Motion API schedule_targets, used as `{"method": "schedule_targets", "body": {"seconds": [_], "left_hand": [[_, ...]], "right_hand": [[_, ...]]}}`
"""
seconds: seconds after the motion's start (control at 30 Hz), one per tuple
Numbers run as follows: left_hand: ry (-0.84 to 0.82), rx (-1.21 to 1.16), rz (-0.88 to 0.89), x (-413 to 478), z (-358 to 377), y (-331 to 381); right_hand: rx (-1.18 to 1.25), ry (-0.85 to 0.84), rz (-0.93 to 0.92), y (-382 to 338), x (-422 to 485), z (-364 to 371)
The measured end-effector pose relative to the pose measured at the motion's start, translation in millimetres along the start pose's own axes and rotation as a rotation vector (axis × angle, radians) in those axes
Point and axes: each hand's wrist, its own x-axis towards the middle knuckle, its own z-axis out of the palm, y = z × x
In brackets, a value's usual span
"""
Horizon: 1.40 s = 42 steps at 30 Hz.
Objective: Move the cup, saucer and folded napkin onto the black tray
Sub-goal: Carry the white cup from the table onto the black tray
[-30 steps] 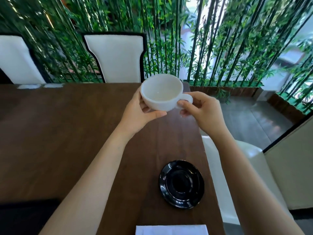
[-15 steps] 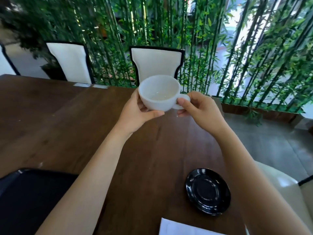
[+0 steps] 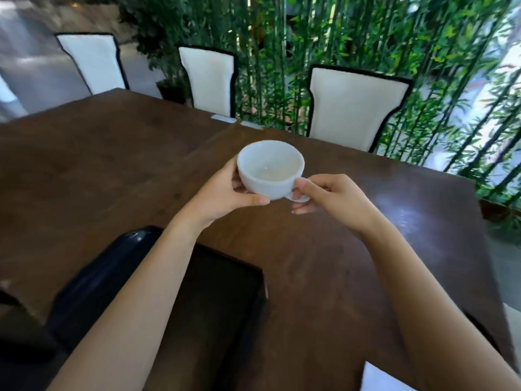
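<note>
An empty white cup (image 3: pixel 269 169) is held in the air above the dark wooden table (image 3: pixel 84 165). My left hand (image 3: pixel 222 193) cradles its left side and bottom. My right hand (image 3: pixel 329 197) pinches its handle from the right. The black tray (image 3: pixel 225 300) lies on the table near me, below and left of the cup, partly covered by my left forearm. A corner of the white folded napkin (image 3: pixel 380 379) shows at the bottom right edge. The saucer is hidden behind my right arm or out of frame.
Three white chairs with black trim (image 3: pixel 352 108) stand along the table's far side, with a green bamboo screen (image 3: pixel 366 32) behind them. The table's right edge (image 3: pixel 487 249) drops to the floor. A dark object (image 3: pixel 17 328) sits at the lower left.
My view has swung left, bringing the black tray under my left arm and pushing the saucer out of sight. Both hands still hold the cup, carried left toward the tray.
</note>
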Motion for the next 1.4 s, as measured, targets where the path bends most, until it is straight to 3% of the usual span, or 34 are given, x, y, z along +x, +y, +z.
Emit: {"method": "schedule_targets", "body": {"seconds": [0.37,0.67,0.97,1.4], "left_hand": [[0.022,0.045,-0.171,-80.4,-150.3,-100.9],[0.074,0.109,-0.267,-110.2,-191.6,-184.1],[0.109,0.105,-0.33,-107.8,-181.3,-246.9],[0.126,0.149,-0.359,-100.1,-174.7,-270.2]], "right_hand": [[-0.019,-0.294,0.099,23.8,48.0,182.3],[-0.085,-0.289,0.115,87.1,57.3,278.5],[-0.146,-0.236,0.137,139.0,61.8,305.6],[-0.245,-0.273,0.131,156.4,67.0,302.0]]}}
